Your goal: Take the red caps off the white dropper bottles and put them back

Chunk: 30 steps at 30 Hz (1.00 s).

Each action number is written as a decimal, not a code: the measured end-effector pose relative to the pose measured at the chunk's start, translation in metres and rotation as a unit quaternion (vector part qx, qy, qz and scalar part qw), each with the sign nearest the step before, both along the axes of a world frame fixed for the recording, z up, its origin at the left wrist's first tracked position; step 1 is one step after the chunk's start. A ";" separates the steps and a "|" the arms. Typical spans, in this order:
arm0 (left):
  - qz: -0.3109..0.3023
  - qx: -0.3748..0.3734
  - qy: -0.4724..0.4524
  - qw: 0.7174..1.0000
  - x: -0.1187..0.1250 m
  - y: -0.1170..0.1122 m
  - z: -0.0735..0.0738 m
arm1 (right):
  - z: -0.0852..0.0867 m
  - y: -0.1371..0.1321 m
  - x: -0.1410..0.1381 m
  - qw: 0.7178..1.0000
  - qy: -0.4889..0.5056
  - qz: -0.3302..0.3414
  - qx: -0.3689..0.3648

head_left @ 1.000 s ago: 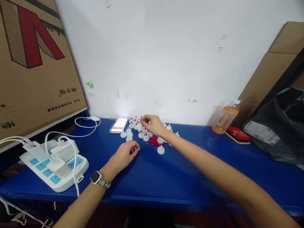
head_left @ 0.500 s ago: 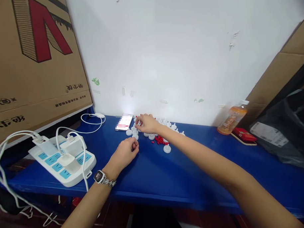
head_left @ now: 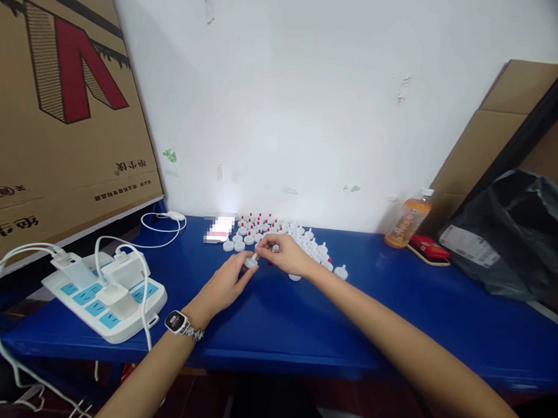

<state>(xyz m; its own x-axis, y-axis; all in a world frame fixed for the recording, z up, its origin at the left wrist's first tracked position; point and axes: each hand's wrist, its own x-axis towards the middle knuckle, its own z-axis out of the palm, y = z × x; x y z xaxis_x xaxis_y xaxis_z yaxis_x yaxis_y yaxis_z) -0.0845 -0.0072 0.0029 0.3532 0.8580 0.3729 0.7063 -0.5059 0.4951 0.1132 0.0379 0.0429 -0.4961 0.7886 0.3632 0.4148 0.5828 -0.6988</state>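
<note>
My left hand [head_left: 226,283] grips a white nozzle cap [head_left: 251,263] by its round base between thumb and fingers. At the cap's upright spout, my right hand [head_left: 284,253] is closed in a pinch on the tip; anything small between those fingertips is hidden. Behind both hands, several white nozzle caps with red tips [head_left: 249,239] stand in a group near the wall. More white caps without red tips [head_left: 309,234] are heaped to the right, partly behind my right hand. One plain white cap [head_left: 341,272] sits apart on the blue table [head_left: 302,332].
A phone with a lit screen [head_left: 219,229] lies left of the caps. On the left are a white power strip [head_left: 114,331] with plugs and cables, and a large cardboard box [head_left: 70,153]. An orange drink bottle [head_left: 407,222], a red packet [head_left: 428,246] and a black plastic bag [head_left: 511,241] are right.
My right hand has come back from the caps near the wall to my left hand. My left hand, curled earlier, now holds a nozzle cap. The view has shifted slightly.
</note>
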 end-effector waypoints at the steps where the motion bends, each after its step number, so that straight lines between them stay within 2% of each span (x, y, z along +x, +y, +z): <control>1: -0.005 -0.018 0.006 1.000 0.001 -0.001 0.000 | -0.003 -0.004 0.008 0.999 -0.022 -0.022 0.019; 4: 0.007 -0.034 0.032 0.999 0.004 -0.003 0.000 | -0.010 -0.010 0.024 0.977 -0.159 -0.081 0.116; 7: 0.007 -0.033 0.056 0.998 0.006 -0.004 0.001 | -0.014 -0.010 0.025 0.939 -0.279 -0.072 0.186; 10: 0.000 -0.022 0.067 0.997 0.007 -0.004 0.002 | -0.015 -0.007 0.018 0.922 -0.324 -0.056 0.203; 14: -0.009 -0.009 0.085 0.996 0.007 -0.006 0.004 | -0.016 -0.007 0.014 0.926 -0.318 -0.051 0.196; 17: -0.024 0.019 0.097 0.995 0.008 -0.007 0.007 | -0.016 -0.011 0.016 0.953 -0.241 -0.054 0.178; 19: -0.032 0.045 0.100 0.993 0.012 -0.006 0.009 | -0.016 -0.013 0.019 0.981 -0.121 -0.070 0.136; 21: -0.035 0.064 0.098 0.993 0.019 -0.001 0.013 | -0.016 -0.014 0.022 0.992 0.036 -0.099 0.070; 23: -0.043 0.074 0.097 0.992 0.029 0.006 0.017 | -0.017 -0.013 0.025 0.976 0.177 -0.124 0.006; 25: -0.055 0.081 0.098 0.990 0.041 0.014 0.020 | -0.018 -0.011 0.027 0.954 0.266 -0.138 -0.032; 27: -0.062 0.089 0.094 0.990 0.051 0.019 0.021 | -0.019 -0.010 0.028 0.938 0.310 -0.144 -0.057; 30: -0.060 0.093 0.074 0.991 0.059 0.022 0.017 | -0.021 -0.010 0.028 0.931 0.332 -0.133 -0.078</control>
<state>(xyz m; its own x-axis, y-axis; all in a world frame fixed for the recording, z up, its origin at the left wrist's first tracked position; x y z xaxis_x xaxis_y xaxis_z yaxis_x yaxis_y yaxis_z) -0.0257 0.0152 0.0200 0.5115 0.7278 0.4567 0.6928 -0.6638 0.2819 0.1416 0.0282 0.0220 0.0170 0.9200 0.3915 -0.0239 0.3919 -0.9197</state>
